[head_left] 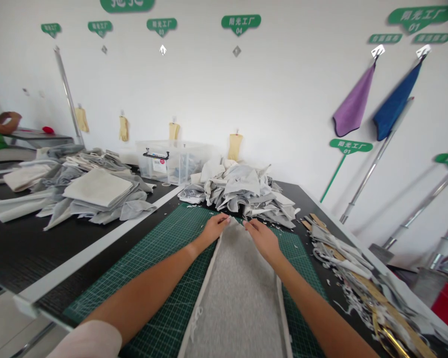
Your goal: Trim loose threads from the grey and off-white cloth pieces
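Observation:
A long grey fabric strip (242, 298) with pale edges runs away from me over the green cutting mat (153, 268). Its far end lies between my two hands. My left hand (215, 227) pinches the far left corner of this strip. Opposite it, my right hand (263, 239) is closed at the far right corner, thumb and fingertips together. Something small and dark shows by those right fingertips, too small to name. Loose threads (197, 315) hang on the strip's left edge.
Behind my hands rises a heap of grey fabric pieces (246, 186); another pile (97, 189) lies left. A clear plastic box (171, 161) stands behind. Scraps, strips (343, 253) and gold-handled scissors (390, 340) lie right. A person's arm (5, 124) shows far left.

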`<act>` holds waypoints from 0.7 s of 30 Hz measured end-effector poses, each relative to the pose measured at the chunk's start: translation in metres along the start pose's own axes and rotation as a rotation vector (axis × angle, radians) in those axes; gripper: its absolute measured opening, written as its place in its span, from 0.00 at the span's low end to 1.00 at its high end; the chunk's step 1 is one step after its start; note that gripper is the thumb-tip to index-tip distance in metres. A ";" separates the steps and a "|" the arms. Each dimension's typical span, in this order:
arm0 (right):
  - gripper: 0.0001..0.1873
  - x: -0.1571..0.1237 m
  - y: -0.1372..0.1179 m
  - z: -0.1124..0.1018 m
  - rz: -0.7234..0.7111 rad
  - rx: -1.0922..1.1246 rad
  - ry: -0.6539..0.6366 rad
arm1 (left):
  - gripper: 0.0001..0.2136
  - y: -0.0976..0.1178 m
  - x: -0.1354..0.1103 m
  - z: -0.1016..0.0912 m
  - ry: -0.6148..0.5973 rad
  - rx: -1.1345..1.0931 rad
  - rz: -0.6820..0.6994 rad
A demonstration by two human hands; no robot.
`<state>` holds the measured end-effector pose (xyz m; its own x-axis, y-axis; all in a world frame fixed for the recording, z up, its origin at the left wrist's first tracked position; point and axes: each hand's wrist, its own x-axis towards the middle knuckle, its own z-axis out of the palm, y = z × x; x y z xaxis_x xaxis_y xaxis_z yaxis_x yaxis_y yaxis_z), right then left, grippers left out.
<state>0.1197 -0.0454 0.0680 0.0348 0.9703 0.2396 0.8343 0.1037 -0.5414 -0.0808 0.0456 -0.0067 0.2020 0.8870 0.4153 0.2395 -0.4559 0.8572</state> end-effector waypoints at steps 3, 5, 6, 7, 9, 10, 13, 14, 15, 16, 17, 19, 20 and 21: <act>0.26 0.000 0.004 0.020 -0.037 0.012 0.048 | 0.19 0.002 -0.001 -0.001 -0.026 -0.001 0.018; 0.27 -0.004 0.011 0.030 -0.046 -0.010 0.067 | 0.20 0.004 -0.001 -0.001 -0.049 0.012 0.028; 0.27 -0.006 0.014 0.033 -0.042 -0.019 0.079 | 0.20 0.005 -0.002 -0.001 -0.063 0.016 0.033; 0.27 -0.008 0.016 0.035 -0.035 -0.026 0.095 | 0.20 0.006 -0.002 -0.001 -0.078 0.015 0.038; 0.27 -0.010 0.018 0.035 -0.023 -0.036 0.121 | 0.21 0.008 -0.004 -0.001 -0.112 -0.005 0.044; 0.27 -0.011 0.018 0.035 -0.025 -0.041 0.124 | 0.21 0.010 -0.005 -0.001 -0.132 -0.024 0.049; 0.27 -0.012 0.016 0.034 -0.066 -0.049 0.098 | 0.21 0.012 -0.007 -0.002 -0.200 -0.095 0.075; 0.27 -0.013 0.015 0.034 -0.090 -0.050 0.091 | 0.20 0.013 -0.007 -0.002 -0.223 -0.111 0.081; 0.26 -0.014 0.014 0.034 -0.116 -0.052 0.087 | 0.20 0.013 -0.008 -0.002 -0.241 -0.120 0.084; 0.26 -0.015 0.013 0.034 -0.141 -0.055 0.083 | 0.20 0.013 -0.008 -0.002 -0.254 -0.123 0.082; 0.26 -0.015 0.013 0.035 -0.164 -0.059 0.077 | 0.20 0.013 -0.008 -0.002 -0.261 -0.124 0.078; 0.25 -0.017 0.012 0.035 -0.191 -0.070 0.059 | 0.20 0.013 -0.008 -0.003 -0.271 -0.128 0.068; 0.25 -0.017 0.011 0.035 -0.197 -0.073 0.048 | 0.20 0.013 -0.008 -0.003 -0.277 -0.132 0.066; 0.25 -0.017 0.011 0.035 -0.195 -0.076 0.037 | 0.20 0.014 -0.009 -0.004 -0.284 -0.139 0.065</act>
<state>0.1087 -0.0531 0.0296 -0.1127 0.9246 0.3640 0.8661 0.2710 -0.4201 -0.0826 0.0318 0.0029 0.4746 0.7914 0.3854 0.0898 -0.4791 0.8732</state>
